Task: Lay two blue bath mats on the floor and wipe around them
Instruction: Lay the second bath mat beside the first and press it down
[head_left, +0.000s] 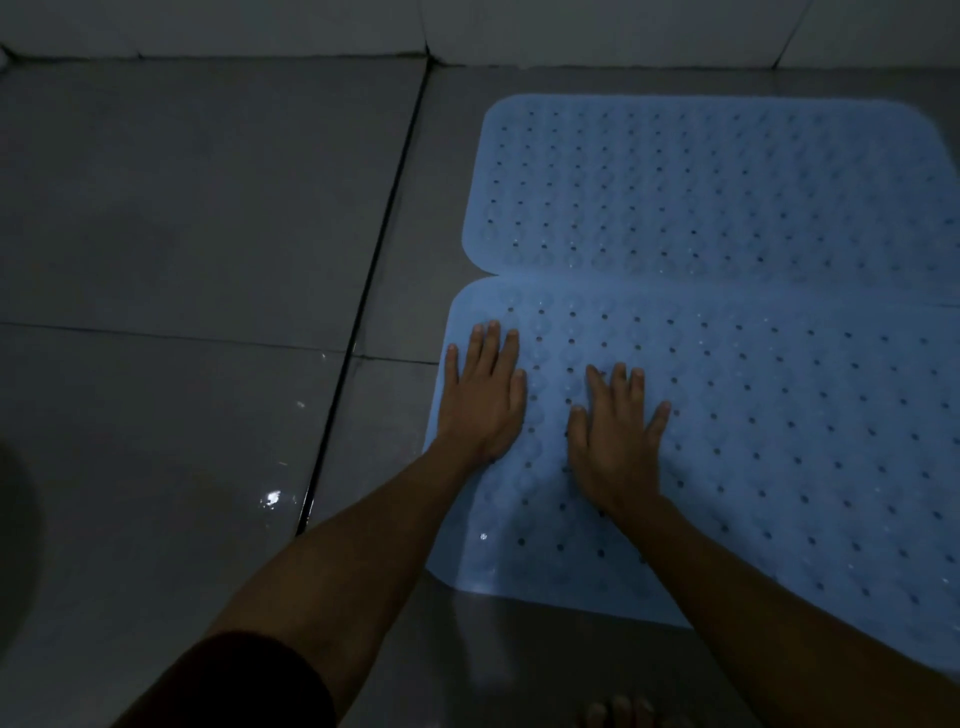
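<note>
Bath mats lying flat on grey tiled floor (208, 218), edges meeting in seam just beyond fingertips. Toes (621, 712) showing nearest, at bottom edge, behind both wrists. Near mat (779, 441) lying under both palms. Left hand (485, 395) pressing flat by mat's left edge, fingers straight and close together, holding nothing. Right hand (615, 439) pressing flat just beside it, fingers spread wide, holding nothing. Far mat (701, 182) lying ahead of hands, reaching toward wall (260, 26). Wet glints shining on tiles left of left forearm.

near mat (753, 441) before far mat (701, 182), edges touching | both hands on near mat
</note>
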